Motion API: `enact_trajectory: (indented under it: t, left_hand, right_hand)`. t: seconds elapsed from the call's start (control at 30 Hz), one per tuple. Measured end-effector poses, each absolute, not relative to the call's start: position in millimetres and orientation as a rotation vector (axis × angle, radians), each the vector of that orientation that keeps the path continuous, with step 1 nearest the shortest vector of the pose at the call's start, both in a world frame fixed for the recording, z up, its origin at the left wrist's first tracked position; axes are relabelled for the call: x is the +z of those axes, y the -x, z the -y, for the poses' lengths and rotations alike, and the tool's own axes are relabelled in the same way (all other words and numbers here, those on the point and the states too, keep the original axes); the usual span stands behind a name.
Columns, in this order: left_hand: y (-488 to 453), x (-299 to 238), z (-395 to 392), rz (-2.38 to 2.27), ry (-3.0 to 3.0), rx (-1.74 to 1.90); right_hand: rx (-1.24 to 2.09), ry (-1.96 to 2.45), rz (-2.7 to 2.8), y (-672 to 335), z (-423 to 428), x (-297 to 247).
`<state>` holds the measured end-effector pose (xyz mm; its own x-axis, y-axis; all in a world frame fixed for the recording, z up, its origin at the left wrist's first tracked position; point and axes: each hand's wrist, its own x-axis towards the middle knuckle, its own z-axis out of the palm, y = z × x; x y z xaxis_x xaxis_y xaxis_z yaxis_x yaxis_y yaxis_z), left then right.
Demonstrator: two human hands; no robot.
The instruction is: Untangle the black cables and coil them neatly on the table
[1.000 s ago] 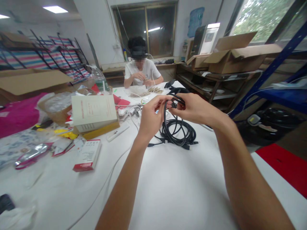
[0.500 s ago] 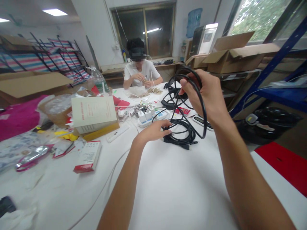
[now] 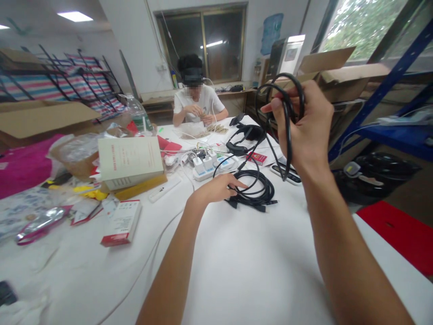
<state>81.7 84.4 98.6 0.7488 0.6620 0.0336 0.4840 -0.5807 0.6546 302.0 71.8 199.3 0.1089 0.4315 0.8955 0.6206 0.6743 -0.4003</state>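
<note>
Loops of black cable (image 3: 288,149) hang from my right hand (image 3: 306,122), raised above the table with its fingers closed around them. Below, a coil of black cable (image 3: 269,192) lies on the white table (image 3: 257,262), its connector ends at the front edge. My left hand (image 3: 219,187) grips the coil's left side, the index finger stretched across the strands and the thumb partly hidden. Behind the coil rests a black head-worn device (image 3: 237,148) with a strap.
A white power strip (image 3: 203,174) with plugs stands behind my left hand. Left are a book (image 3: 130,158), a red-and-white box (image 3: 122,223) and plastic packaging (image 3: 81,151). A dark-screened device (image 3: 286,174) lies right of the coil. Across the table sits a person (image 3: 198,101).
My right hand has moved right and slightly up with its cable loops, away from the head-worn device. My left hand stays at the coil, its index finger now reaching further over it.
</note>
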Motion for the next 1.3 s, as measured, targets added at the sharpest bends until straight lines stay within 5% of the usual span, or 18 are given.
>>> enact_trajectory:
  t: [0.53, 0.8, 0.97, 1.3]
  left_hand:
    - [-89, 122, -72, -0.777, -1.764, 1.473]
    - [-59, 111, -37, -0.587, -1.000, 1.659]
    - [-24, 76, -3, -0.646, -0.652, 1.447]
    - [11, 21, 16, -0.503, -1.020, 0.604]
  right_hand:
    - [-0.063, 0.681, 1.336, -270, -28, 231]
    - [0.159, 0.749, 1.416, -269, -22, 235]
    - [0.313, 0.897, 1.654, -247, -16, 231]
    - [0.476, 1.172, 2.155, -205, -15, 200]
